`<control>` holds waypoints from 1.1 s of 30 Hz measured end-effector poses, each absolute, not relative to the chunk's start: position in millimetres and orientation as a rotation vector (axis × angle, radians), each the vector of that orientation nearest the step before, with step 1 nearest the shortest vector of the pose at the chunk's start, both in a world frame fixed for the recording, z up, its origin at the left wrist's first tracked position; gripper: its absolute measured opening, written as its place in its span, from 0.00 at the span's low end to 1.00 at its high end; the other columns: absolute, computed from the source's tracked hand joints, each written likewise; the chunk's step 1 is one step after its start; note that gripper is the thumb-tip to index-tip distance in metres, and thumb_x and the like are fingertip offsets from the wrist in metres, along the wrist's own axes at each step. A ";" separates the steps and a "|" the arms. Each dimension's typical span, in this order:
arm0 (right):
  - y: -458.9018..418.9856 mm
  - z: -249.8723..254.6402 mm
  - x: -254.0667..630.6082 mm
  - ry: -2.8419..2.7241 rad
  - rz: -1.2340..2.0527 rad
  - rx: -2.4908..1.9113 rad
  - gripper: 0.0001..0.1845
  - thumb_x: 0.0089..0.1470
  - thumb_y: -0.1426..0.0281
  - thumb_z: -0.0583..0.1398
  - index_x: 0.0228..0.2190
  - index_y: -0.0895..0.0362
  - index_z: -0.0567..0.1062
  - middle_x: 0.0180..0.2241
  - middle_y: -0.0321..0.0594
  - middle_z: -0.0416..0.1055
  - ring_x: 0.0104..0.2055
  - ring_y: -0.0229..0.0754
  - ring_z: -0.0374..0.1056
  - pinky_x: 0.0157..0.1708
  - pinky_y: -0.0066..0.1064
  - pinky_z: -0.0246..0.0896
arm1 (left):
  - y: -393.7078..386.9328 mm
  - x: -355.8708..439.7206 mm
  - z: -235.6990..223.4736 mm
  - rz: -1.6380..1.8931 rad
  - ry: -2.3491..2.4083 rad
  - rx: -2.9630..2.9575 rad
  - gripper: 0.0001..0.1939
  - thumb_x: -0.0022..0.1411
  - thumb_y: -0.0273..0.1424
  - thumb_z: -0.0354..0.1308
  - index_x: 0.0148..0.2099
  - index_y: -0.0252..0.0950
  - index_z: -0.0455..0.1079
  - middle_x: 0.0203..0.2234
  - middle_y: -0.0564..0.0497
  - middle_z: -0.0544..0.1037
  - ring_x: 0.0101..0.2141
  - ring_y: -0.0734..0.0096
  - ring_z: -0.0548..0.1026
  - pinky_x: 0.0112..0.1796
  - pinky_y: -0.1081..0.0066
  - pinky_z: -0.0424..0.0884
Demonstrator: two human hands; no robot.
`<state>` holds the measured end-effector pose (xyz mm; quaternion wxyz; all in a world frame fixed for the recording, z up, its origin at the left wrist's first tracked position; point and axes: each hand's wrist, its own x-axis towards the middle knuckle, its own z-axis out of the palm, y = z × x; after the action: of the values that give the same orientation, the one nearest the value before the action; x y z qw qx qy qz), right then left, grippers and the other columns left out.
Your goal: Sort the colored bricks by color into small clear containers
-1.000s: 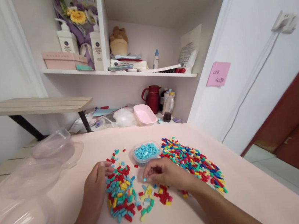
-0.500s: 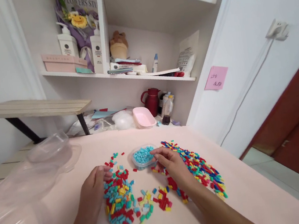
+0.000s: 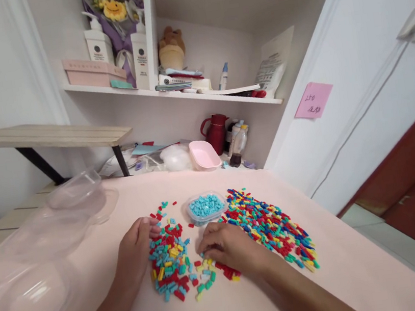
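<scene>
My left hand (image 3: 137, 245) rests on its side by the left pile of small toy building bricks (image 3: 172, 261). Its fingers are curled together, and whatever they may hold is hidden. Between the piles, my right hand (image 3: 226, 245) is low over the table, thumb and fingers pinched at a light blue brick (image 3: 202, 254). Just beyond it stands a clear plastic tub (image 3: 201, 219) filled with light blue bricks (image 3: 207, 205). A larger mixed pile of bricks (image 3: 274, 223) in red, blue, yellow and green spreads to the right, partly behind my right hand.
Clear plastic containers (image 3: 37, 290) lie along the table's left side. At the back are a pink basin (image 3: 205, 156), a red jug (image 3: 217, 133) and bottles (image 3: 239, 140). A slatted wooden stand (image 3: 46, 138) is at the left, and a shelf (image 3: 218, 94) hangs above.
My right hand has moved from the rim of the clear tub down and toward me, to the loose bricks. My left hand stays by the left pile. The view has shifted slightly.
</scene>
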<state>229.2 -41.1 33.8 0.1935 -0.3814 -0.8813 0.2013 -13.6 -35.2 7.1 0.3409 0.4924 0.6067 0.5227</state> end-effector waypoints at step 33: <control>-52.6 36.8 220.6 -2.498 0.715 -0.773 0.18 0.44 0.60 0.71 0.37 0.52 0.77 0.43 0.41 0.70 0.47 0.44 0.65 0.49 0.33 0.58 | -41.4 -5.9 14.1 1.383 1.527 1.273 0.22 0.58 0.50 0.50 0.33 0.37 0.73 0.24 0.50 0.78 0.29 0.63 0.77 0.35 0.64 0.72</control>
<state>220.6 -52.6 36.8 0.2135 -0.2787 -0.9002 0.2577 -5.9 -41.4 14.1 0.3523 0.4920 0.5902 0.5344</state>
